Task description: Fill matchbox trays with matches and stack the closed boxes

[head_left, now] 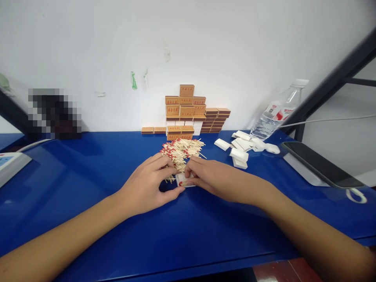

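Observation:
A small white matchbox tray [181, 179] lies on the blue table, with a few red-tipped matches [183, 183] in it. My left hand [149, 182] grips the tray's left end, thumb at the near corner and fingers at the far side. Over the tray's right part, my right hand [210, 176] is closed in a pinch on matches, their red heads showing by the fingertips. Its fingers hide the tray's right side. Just behind both hands spreads a loose pile of matches [183, 150], heads mostly towards the back left.
Orange matchboxes [186, 111] stand stacked against the wall, with white trays [239, 154] scattered to the right. Farther right are a tilted water bottle [273, 113] and a phone [320, 162] propped on a white box. A white device [13, 164] sits at the left edge.

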`<state>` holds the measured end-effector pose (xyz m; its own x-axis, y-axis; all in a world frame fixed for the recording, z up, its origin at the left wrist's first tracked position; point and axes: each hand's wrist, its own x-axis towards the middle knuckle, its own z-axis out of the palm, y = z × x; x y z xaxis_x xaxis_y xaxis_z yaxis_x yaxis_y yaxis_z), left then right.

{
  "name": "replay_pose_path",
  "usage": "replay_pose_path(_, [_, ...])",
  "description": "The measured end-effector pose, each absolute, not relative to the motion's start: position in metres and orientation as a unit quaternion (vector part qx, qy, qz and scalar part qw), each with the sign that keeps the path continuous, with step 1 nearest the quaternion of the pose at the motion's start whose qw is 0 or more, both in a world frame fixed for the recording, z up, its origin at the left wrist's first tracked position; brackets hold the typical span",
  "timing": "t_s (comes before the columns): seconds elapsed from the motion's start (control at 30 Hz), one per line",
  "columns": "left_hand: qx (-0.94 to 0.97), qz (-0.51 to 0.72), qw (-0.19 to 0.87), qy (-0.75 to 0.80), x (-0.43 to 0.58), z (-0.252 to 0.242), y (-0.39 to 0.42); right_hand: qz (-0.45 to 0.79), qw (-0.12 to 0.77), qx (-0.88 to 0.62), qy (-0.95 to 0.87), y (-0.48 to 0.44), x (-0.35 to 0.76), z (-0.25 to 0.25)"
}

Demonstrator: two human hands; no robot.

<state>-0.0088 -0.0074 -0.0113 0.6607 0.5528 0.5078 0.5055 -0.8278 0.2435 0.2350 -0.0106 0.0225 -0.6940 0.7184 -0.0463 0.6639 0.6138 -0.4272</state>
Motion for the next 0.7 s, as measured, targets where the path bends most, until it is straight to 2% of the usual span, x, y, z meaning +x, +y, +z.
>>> replay_pose_path(0.33, [0.916,0.282,0.065,0.276,-0.010,-0.013,-0.008,0.201,0.099,-0.382,-0.897,0.001,0.245,0.027])
replay_pose_path(0.53, [0.919,0.275,0.063,0.276,-0.010,-0.011,-0.009,0.268,0.082,-0.358,-0.891,0.004,0.242,0.028])
replay_pose_path(0.7, [0.921,0.270,0.068,0.271,-0.010,-0.011,-0.010,0.276,0.102,-0.359,-0.886,0.007,0.247,0.032])
